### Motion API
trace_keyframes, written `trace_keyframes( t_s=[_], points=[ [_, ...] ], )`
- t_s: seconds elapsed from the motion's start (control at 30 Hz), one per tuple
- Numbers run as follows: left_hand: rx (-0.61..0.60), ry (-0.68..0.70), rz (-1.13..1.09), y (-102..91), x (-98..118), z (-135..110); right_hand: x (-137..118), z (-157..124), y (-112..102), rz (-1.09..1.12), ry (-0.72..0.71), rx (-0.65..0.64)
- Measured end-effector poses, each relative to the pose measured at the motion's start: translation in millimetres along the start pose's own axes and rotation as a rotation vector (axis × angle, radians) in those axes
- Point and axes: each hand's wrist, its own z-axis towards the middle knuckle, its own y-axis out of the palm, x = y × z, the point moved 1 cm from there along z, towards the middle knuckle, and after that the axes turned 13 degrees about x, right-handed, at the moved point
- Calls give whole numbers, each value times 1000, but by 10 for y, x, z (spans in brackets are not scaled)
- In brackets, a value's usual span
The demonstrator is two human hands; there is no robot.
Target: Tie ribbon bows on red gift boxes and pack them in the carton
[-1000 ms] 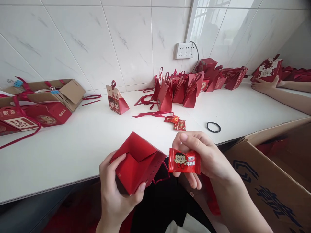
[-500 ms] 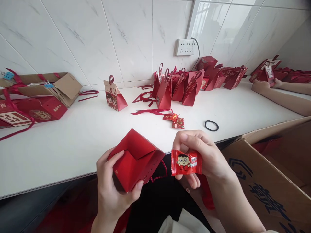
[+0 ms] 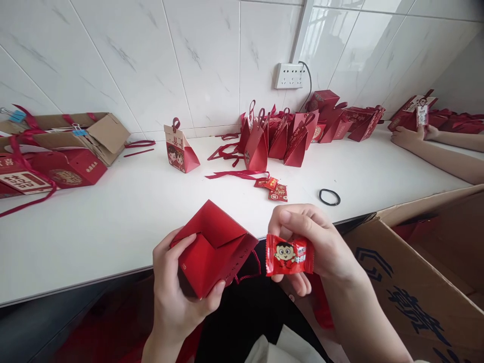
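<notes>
One open red folded-card box [image 3: 214, 249] gripped in L hand [image 3: 177, 297]; R hand [image 3: 325, 247] pinches red-wrapped candy [image 3: 289, 254] just right of box, not yet in. Several closed red boxes [image 3: 278, 138] stand beyond it.

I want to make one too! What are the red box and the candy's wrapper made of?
The red box looks like thin matte card: sharp folds, flat panels, no shine. The candy wrapper seems to be glossy plastic film, judging by its crimped ends and printed cartoon face. The left hand grips the box; the right hand pinches the wrapper.
</notes>
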Motion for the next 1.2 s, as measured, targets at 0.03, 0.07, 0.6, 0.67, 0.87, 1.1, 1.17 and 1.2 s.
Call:
trace_keyframes(
  t_s=[0.03,0.07,0.6,0.67,0.87,1.1,1.17,1.2],
  points=[
    [-1,1,-3,-1,1,1,1,0,5,1,2,0],
    [-2,3,-4,-2,3,1,2,1,9,3,3,1],
    [7,81,-9,-195,-18,-77,40,427,136,-129,-46,15],
    [-87,62,-124,-278,-36,-135,34,664,172,-169,-78,29],
    [-500,-206,-317,-210,113,-71,106,1166,292,-348,-148,7],
    [-567,-490,-470,-71,199,296,255,1292,382,-425,-139,-85],
    [-565,-504,-494,-110,153,281,292,1324,395,-448,-127,-136],
    [-561,-507,-483,-130,132,265,309,1340,405,-457,-121,-158]
  ],
)
